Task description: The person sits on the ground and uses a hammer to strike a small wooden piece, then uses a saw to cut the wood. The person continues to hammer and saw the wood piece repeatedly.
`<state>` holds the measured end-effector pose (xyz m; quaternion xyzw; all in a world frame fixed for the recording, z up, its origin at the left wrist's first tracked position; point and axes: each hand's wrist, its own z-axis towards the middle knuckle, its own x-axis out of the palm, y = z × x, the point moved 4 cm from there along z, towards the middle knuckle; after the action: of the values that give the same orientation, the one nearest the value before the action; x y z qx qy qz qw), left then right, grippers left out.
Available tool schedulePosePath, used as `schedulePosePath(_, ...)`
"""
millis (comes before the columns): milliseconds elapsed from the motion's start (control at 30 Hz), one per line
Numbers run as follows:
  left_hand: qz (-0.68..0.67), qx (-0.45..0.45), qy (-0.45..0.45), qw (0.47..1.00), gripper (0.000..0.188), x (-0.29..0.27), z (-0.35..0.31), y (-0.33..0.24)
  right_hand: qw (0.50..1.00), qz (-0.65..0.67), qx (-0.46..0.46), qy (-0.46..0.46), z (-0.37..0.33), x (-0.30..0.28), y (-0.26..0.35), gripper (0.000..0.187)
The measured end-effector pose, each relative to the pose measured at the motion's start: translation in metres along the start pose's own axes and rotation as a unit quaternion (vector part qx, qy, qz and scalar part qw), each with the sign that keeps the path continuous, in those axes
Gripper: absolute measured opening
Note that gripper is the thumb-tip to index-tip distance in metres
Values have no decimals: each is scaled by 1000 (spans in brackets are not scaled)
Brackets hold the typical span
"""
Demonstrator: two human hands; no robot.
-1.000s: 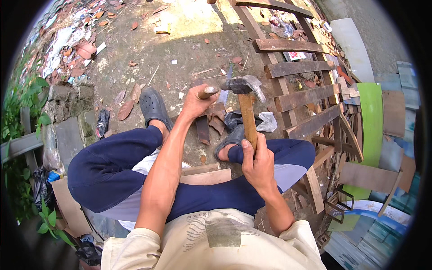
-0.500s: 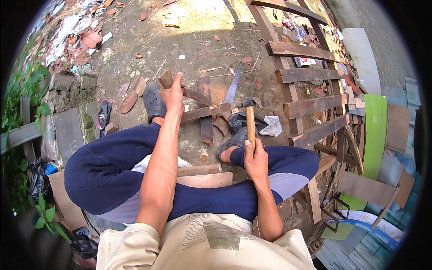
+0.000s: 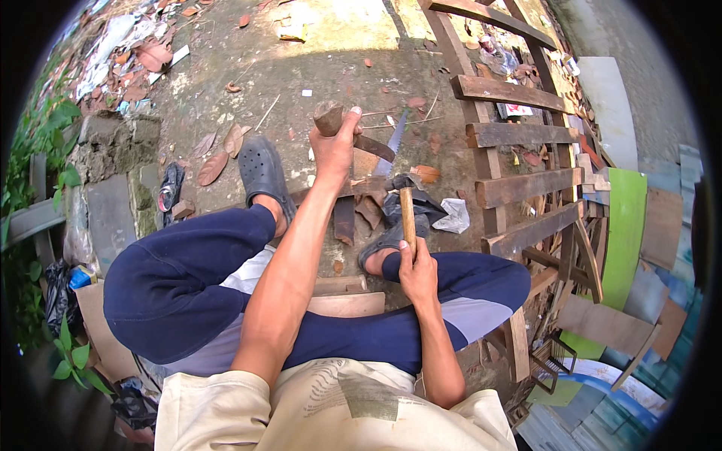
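Observation:
My left hand (image 3: 333, 154) is closed round the thick wooden handle (image 3: 329, 118) of a machete; its dark, curved blade (image 3: 374, 146) points right over the ground. My right hand (image 3: 419, 274) grips a hammer (image 3: 408, 210) by its wooden shaft, the dark head uppermost. Between my feet lie short wood pieces (image 3: 344, 220), partly hidden by my left forearm. A handsaw (image 3: 397, 139) rests on the ground beyond, its blade partly behind the machete. Beside the hammer head are black plastic (image 3: 423, 204) and a crumpled white plastic piece (image 3: 453, 216).
A slatted wooden frame (image 3: 526, 186) stretches along the right side, with a green board (image 3: 626, 233) and other panels past it. Concrete blocks (image 3: 114, 150) and plants (image 3: 64, 120) stand at the left. Boards (image 3: 346, 304) lie between my legs; dry leaves litter the ground.
My left hand has swung to the right with the machete, so its blade now crosses in front of the saw. My right hand and the hammer have shifted slightly left and nearer.

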<state>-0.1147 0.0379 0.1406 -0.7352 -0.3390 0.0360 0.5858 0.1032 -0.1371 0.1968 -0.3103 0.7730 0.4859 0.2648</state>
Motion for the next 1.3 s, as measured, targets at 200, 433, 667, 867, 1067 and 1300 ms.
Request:
schedulePosePath(200,192,60,30,979,33,-1,-5,-31,999,5,24,-28,6,3,-9,32)
schedulePosePath(433,187,43,19,981,40,8,-9,-43,999,13,38,-5,12,4,-9,34)
schedulePosePath(667,200,79,83,973,42,27,-21,-62,999,12,35,-17,11,6,-10,34)
schedulePosePath(867,225,58,134,963,33,31,-33,-68,999,20,25,-23,11,5,-9,34)
schedulePosePath(1067,244,58,163,954,32,34,-40,-64,999,22,20,-32,9,4,-10,34)
schedulePosePath(1300,253,63,190,947,33,35,-44,-55,999,27,22,-31,9,2,-8,34)
